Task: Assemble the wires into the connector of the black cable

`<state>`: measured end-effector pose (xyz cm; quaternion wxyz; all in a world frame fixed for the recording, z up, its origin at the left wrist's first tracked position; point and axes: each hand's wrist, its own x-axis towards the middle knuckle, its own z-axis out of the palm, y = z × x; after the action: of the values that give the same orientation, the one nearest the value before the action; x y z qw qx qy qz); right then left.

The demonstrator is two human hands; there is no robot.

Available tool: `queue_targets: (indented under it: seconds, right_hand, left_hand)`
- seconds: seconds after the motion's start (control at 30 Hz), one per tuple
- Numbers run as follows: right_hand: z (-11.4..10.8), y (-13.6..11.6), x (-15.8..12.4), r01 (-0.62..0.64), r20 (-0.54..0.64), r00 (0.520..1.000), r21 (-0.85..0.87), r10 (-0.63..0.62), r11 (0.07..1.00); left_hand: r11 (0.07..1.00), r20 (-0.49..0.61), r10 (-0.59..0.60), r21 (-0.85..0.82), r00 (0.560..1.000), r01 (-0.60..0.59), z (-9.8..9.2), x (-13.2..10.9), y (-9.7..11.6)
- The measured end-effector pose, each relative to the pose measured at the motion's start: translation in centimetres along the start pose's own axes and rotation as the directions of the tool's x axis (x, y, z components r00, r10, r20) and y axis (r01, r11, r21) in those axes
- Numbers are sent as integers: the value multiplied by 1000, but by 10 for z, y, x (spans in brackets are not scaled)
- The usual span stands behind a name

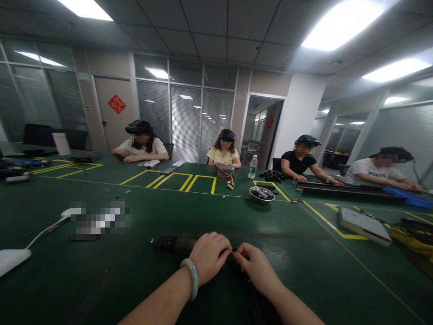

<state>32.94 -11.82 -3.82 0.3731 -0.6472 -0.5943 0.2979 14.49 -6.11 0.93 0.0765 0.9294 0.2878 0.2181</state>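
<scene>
A dark, tube-shaped electric screwdriver (174,243) lies on the green table in front of me, its narrow metal tip pointing left. My left hand (210,255), with a pale bangle at the wrist, is closed over the rear part of it and hides that end. Close beside it, my right hand (253,266) pinches with thumb and forefinger at the black cord by the tool's rear end. The fingertips of both hands almost meet, and the exact spot they grip is largely covered. Below my right hand a dark cord (252,293) runs toward me.
Ahead stands a metal bowl (262,195) holding dark parts, with a water bottle (252,167) behind it. To the right lies a grey flat box (363,225); at left, a white cable (45,232). Several people sit across the green table (152,289), working with their hands.
</scene>
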Motion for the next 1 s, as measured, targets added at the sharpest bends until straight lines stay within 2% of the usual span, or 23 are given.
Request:
queue_targets:
  seconds: [1.0]
  right_hand:
    - [-1, -4, -1, 18, -17, 1000, 3, -18, 1000]
  left_hand:
    - [999, -25, 8, -38, 1000, -9, 0, -1, -1]
